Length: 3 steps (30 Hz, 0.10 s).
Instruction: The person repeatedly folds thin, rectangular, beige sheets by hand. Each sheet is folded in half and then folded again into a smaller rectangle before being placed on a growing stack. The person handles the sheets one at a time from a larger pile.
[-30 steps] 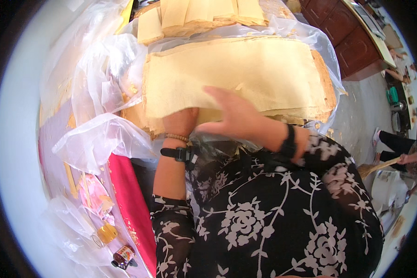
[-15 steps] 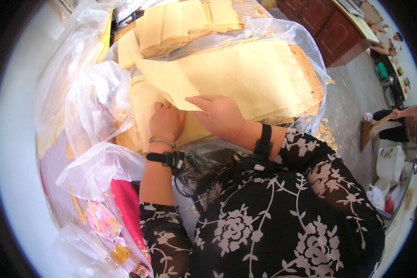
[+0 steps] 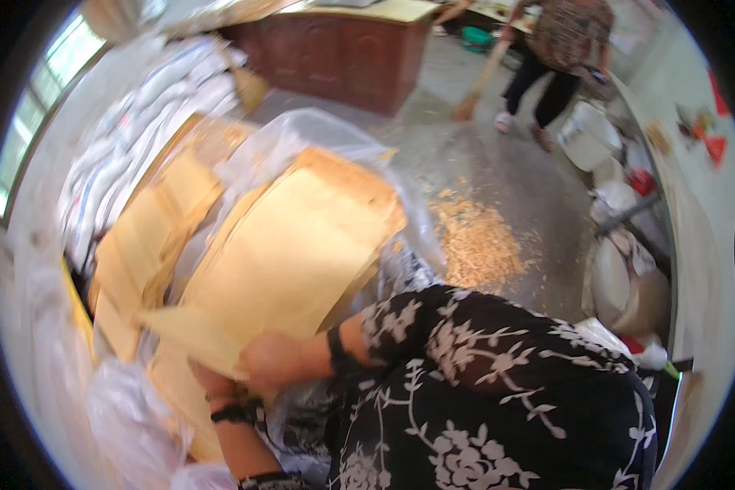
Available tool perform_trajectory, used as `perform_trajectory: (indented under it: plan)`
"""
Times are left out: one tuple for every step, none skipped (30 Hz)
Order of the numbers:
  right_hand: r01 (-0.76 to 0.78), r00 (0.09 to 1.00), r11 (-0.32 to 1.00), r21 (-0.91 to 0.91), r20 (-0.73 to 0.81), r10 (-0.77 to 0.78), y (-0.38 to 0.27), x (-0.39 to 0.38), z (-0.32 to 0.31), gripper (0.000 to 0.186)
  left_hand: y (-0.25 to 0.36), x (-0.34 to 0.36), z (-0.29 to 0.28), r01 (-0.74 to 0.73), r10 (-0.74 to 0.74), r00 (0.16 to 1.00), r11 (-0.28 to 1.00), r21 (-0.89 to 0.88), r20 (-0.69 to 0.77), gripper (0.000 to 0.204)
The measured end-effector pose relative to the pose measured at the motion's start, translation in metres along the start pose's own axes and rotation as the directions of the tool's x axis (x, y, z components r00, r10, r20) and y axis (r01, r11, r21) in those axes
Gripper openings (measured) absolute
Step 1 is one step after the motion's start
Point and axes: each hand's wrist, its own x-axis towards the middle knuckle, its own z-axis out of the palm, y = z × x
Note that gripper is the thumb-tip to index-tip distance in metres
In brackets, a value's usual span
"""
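Note:
A long stack of thin, pale-yellow sheets (image 3: 278, 245) lies in front of me, with browner, rough layers at its far end. The near end of the top sheet is raised and folded back. My right hand (image 3: 273, 361), blurred, is closed on that sheet's edge. Close beside it, my left hand (image 3: 212, 380) is low against the sheets; its fingers are mostly hidden under the raised sheet and smeared. Each wrist wears a black strap.
Smaller folded yellow sheets (image 3: 151, 237) are piled at left, near white sacks (image 3: 155, 114). Clear plastic (image 3: 131, 416) surrounds the stack. Beyond, shavings (image 3: 478, 245) litter the floor, and another person (image 3: 567, 41) holds a broom (image 3: 468, 104) near a brown cabinet (image 3: 335, 61).
The view has swung to the right and up, showing more floor and the person with the broom. My right hand stays on the raised sheet's edge, with the left hand beside it.

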Motion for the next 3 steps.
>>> perform_trajectory:
  plan:
    - [0.050, 0.999, 0.997, -0.059, -0.010, -0.050, 0.001, -0.005, 0.005, 0.022, -0.005, 0.000, -0.005, -0.001, 0.001, 1.000, 0.960, -0.279, 0.000, 0.057]
    - [0.122, 0.992, 0.987, -0.108, -0.023, -0.125, 0.003, -0.011, 0.010, 0.019, -0.010, 0.002, 0.004, 0.124, -0.155, 0.988, 0.744, -0.656, 0.010, 0.068]
    - [0.164, 0.986, 0.975, -0.153, 0.014, -0.163, 0.016, -0.014, 0.012, 0.020, -0.017, 0.011, 0.021, 0.214, -0.302, 0.948, 0.374, -0.903, 0.099, 0.079]
